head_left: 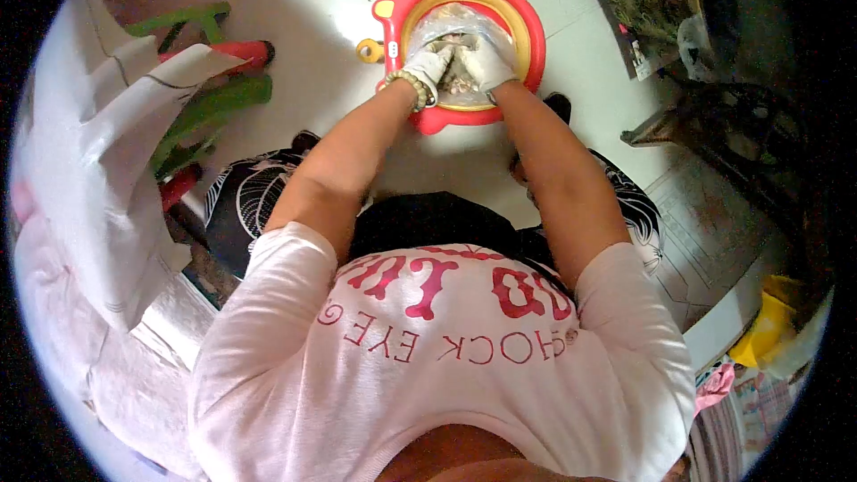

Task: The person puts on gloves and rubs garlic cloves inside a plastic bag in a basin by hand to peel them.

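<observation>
A red and yellow round basin (536, 31) stands on the floor in front of me, lined with clear plastic (446, 20). Small pale pieces (460, 85) lie inside it, too small to make out. My left hand (430, 64), in a white glove with a beaded bracelet at the wrist, is over the left half of the basin. On the right half is my right hand (485, 64), also white-gloved. The fingers of both are drawn together and meet near the middle, around something small that I cannot make out.
White cloth (116, 125) hangs at the left beside a green and red frame (214, 107). A dark chair-like frame (714, 125) stands at the right. Further down on the right is a yellow object (766, 321). Pale floor tiles (303, 45) surround the basin.
</observation>
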A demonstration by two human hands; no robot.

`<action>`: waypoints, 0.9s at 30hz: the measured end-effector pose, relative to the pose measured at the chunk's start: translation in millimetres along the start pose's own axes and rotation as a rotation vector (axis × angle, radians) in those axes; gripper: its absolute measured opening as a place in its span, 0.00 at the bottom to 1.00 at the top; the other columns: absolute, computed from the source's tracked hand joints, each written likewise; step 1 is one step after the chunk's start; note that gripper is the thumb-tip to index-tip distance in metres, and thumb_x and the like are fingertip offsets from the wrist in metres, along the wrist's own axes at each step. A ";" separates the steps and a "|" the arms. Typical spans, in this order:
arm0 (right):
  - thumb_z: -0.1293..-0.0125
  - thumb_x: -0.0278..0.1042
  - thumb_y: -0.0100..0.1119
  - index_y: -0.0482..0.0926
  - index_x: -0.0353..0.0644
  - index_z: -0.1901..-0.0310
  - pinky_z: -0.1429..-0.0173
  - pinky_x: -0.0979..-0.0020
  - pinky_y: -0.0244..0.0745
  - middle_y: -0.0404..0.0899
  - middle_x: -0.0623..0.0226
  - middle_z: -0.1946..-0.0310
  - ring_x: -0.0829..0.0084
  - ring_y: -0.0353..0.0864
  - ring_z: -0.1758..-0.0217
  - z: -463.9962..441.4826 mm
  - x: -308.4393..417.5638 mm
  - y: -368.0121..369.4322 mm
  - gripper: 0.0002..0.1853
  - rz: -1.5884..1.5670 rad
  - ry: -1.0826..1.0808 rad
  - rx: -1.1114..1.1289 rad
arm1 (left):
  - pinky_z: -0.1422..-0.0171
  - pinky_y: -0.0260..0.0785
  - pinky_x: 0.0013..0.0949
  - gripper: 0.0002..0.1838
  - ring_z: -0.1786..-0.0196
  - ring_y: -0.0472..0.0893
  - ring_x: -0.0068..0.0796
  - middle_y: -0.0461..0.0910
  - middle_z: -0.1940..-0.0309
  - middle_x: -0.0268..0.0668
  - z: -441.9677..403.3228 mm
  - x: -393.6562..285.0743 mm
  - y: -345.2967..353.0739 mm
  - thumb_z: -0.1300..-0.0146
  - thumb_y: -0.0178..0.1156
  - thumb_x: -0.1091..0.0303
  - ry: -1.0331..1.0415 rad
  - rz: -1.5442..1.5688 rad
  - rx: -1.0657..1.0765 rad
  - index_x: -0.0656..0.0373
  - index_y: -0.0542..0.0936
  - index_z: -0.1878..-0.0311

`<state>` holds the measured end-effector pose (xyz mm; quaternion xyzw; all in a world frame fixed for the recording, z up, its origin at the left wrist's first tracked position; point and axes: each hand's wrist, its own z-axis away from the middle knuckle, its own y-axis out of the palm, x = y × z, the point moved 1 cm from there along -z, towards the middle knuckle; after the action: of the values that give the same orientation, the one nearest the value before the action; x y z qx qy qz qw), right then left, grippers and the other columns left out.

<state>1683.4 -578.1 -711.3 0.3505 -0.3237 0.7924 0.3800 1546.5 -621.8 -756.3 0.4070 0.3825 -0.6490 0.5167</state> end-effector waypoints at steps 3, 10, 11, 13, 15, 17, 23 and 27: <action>0.38 0.34 0.48 0.72 0.37 0.50 0.43 0.61 0.65 0.76 0.48 0.55 0.54 0.73 0.48 7.7 13.2 1.9 0.16 0.317 -0.156 -0.115 | 0.47 0.68 0.31 0.21 0.52 0.75 0.28 0.76 0.52 0.37 -8.8 27.3 7.4 0.34 0.51 0.54 -0.240 0.169 -0.139 0.59 0.72 0.45; 0.35 0.37 0.44 0.69 0.37 0.50 0.49 0.56 0.69 0.76 0.46 0.59 0.50 0.75 0.53 23.1 26.0 20.7 0.16 0.181 -0.014 -0.190 | 0.38 0.61 0.34 0.33 0.41 0.70 0.41 0.71 0.44 0.49 19.2 -27.0 5.0 0.37 0.48 0.45 -0.147 0.087 -0.161 0.66 0.67 0.41; 0.35 0.38 0.44 0.69 0.36 0.50 0.50 0.56 0.70 0.76 0.45 0.60 0.48 0.75 0.55 13.8 4.6 24.3 0.17 0.251 -0.129 -0.262 | 0.38 0.61 0.35 0.33 0.41 0.71 0.41 0.71 0.44 0.49 21.9 -34.6 7.4 0.36 0.47 0.45 -0.120 0.141 -0.159 0.66 0.66 0.40; 0.35 0.38 0.44 0.70 0.35 0.51 0.49 0.56 0.69 0.76 0.44 0.59 0.47 0.75 0.54 23.2 5.0 24.6 0.17 0.193 -0.121 -0.317 | 0.36 0.59 0.36 0.31 0.40 0.69 0.44 0.69 0.43 0.50 32.4 -57.1 14.6 0.34 0.45 0.49 -0.153 0.328 -0.121 0.68 0.64 0.39; 0.35 0.37 0.44 0.72 0.33 0.55 0.49 0.55 0.68 0.76 0.43 0.59 0.46 0.75 0.55 32.1 5.3 24.3 0.16 0.096 -0.160 -0.399 | 0.35 0.58 0.36 0.32 0.39 0.68 0.44 0.69 0.43 0.51 38.2 -62.1 17.5 0.34 0.45 0.49 -0.116 0.090 -0.173 0.68 0.64 0.39; 0.35 0.36 0.45 0.71 0.33 0.53 0.51 0.60 0.69 0.76 0.48 0.58 0.55 0.75 0.55 42.4 12.1 16.3 0.16 0.142 -0.159 -0.351 | 0.34 0.56 0.37 0.34 0.37 0.65 0.48 0.66 0.42 0.56 48.1 -80.9 19.1 0.35 0.44 0.47 -0.064 -0.060 -0.206 0.70 0.62 0.38; 0.35 0.37 0.49 0.76 0.47 0.61 0.78 0.79 0.65 0.74 0.77 0.77 0.84 0.69 0.81 66.1 51.6 -0.1 0.08 -0.556 0.049 -0.104 | 0.38 0.62 0.36 0.29 0.42 0.71 0.43 0.71 0.46 0.52 50.2 -85.9 3.6 0.33 0.44 0.52 0.036 -0.167 -0.167 0.67 0.65 0.40; 0.35 0.37 0.51 0.76 0.48 0.64 0.78 0.81 0.64 0.73 0.78 0.79 0.85 0.68 0.82 70.0 48.3 -9.2 0.06 -0.725 0.133 0.102 | 0.46 0.67 0.31 0.24 0.51 0.76 0.33 0.75 0.50 0.43 56.0 -98.4 1.8 0.32 0.44 0.56 -0.128 0.282 -0.068 0.64 0.69 0.42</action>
<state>1690.3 -609.9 -632.2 0.4087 -0.1129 0.6425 0.6383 1554.1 -638.1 -644.5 0.3964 0.3097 -0.5813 0.6395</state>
